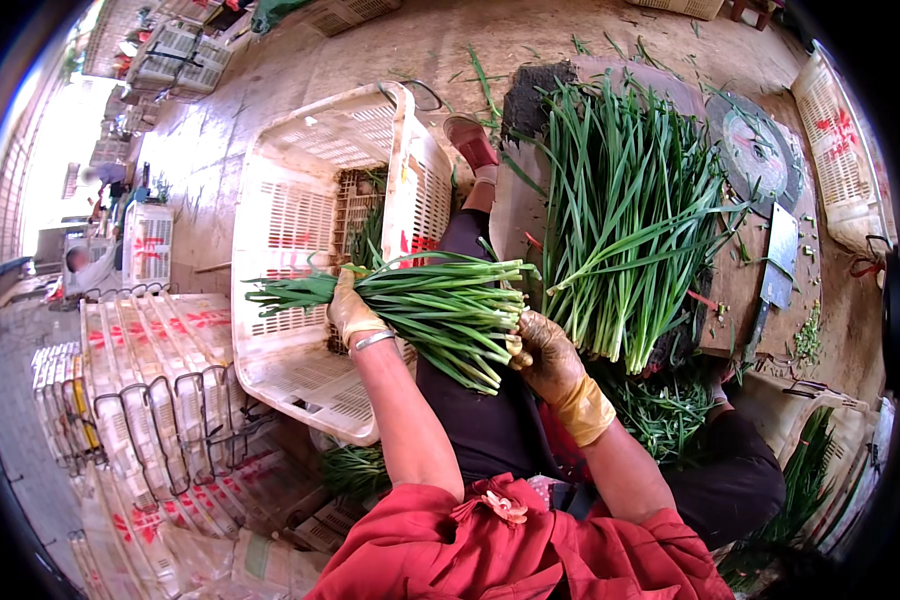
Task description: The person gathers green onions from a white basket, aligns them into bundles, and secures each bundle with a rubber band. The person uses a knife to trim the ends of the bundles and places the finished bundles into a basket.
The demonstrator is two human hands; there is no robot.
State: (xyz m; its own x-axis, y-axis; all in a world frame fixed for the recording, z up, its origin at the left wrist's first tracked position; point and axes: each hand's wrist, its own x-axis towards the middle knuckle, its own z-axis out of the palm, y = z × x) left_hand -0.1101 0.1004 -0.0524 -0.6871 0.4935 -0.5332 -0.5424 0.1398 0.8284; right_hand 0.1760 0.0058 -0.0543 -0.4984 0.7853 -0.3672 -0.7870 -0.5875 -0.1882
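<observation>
My left hand [351, 304], in a thin translucent glove, grips a bunch of garlic chives [442, 307] near its leafy end. The bunch lies sideways above my lap, with the pale stem ends to the right. My right hand [555, 356], in a stained yellowish glove, has its fingers curled around the lower stem ends. Part of that grasp is hidden by the stems. To the right, a large loose pile of garlic chives [630, 217] rests on a low, cloth-covered support [521, 217]. A white plastic crate [292, 375] stands open at the left, with some greens [367, 232] inside.
A cleaver [780, 259] lies on a wooden board [742, 285] at the right, beside a round grey disc [754, 154] and chopped bits. Loose leaves [660, 412] lie below the pile. Stacked crates [157, 322] fill the left; another crate [840, 150] stands far right. People [94, 270] are at the far left.
</observation>
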